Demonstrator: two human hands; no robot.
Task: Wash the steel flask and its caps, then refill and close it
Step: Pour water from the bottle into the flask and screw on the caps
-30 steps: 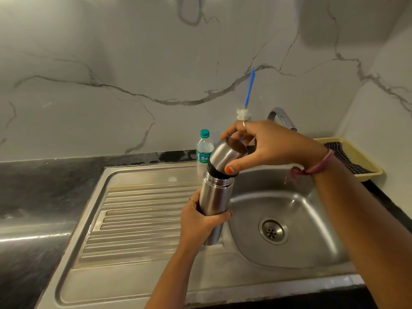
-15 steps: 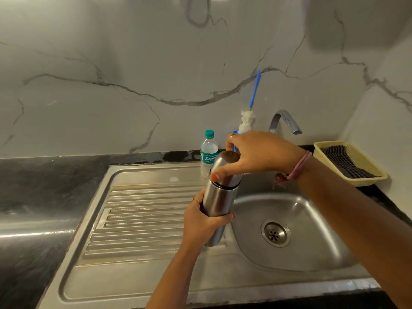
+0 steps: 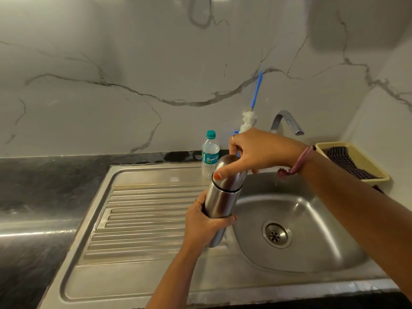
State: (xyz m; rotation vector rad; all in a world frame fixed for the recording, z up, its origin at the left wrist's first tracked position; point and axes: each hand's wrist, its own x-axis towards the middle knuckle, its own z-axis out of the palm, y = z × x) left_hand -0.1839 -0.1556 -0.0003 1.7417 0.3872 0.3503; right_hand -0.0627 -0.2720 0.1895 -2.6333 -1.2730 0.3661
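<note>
Steadying the flask, the left hand grips its body so the right hand can turn the cap it clasps.

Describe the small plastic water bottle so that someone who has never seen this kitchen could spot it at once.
Start at the steel sink under the marble wall. At its back edge, where the ribbed drainboard meets the basin, stands the plastic bottle, upright, just behind the steel flask held by the hands. Alone among the metal things, it is clear, with a teal cap and a teal label.
</note>
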